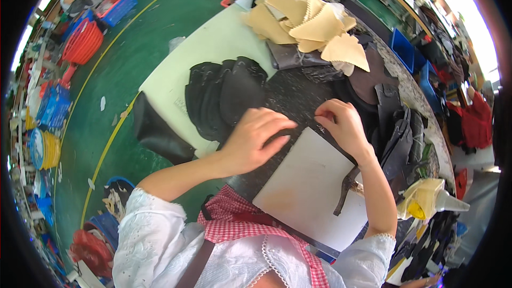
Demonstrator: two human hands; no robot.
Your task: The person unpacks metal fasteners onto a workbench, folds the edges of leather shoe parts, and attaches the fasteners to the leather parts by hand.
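Over the black pieces in the middle of the bench, my left hand (261, 141) hovers with its fingers stretched forward and its thumb apart. Nothing shows in it. My right hand (341, 122) is above the top edge of a pale board (306, 181), thumb and forefinger brought together; whatever they may pinch is too small to make out. On the board's right side lies a dark-handled tool (345, 192), partly hidden by my right forearm. Left of my hands, a fanned stack of black rounded leather-like pieces (226, 96) rests on a light sheet (165, 88).
Cream zigzag-edged pieces (298, 18) are heaped at the far end. Dark pieces (397, 133) pile up along the right. A cream bottle with a nozzle (426, 200) lies at the near right. A black sheet (157, 130) hangs off the left edge. Blue crates (402, 50) stand beyond.
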